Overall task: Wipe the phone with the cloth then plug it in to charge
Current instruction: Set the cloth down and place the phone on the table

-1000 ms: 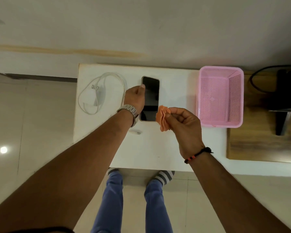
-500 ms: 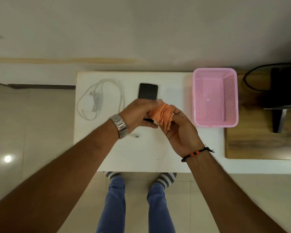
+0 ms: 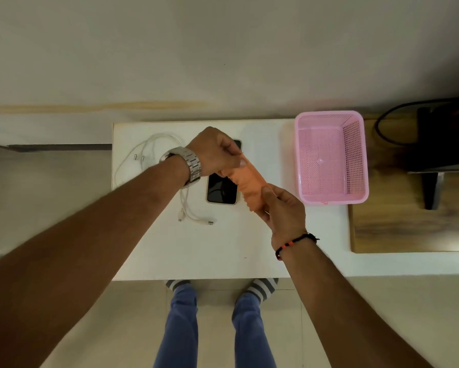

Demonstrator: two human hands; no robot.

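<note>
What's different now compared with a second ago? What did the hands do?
The left hand came off the phone and took one end of the orange cloth. The right hand, which had it bunched up, now holds the other end, so the cloth is stretched out above the phone. The phone, charger cable and pink basket lie where they were on the table.

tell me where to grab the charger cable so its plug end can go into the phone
Probably just behind the connector of the white cable, coming from above with fingertips. That end lies loose and flat on the white table, clear of the phone, near its bottom edge. Both hands are busy stretching the orange cloth, so one must let go first.
</note>
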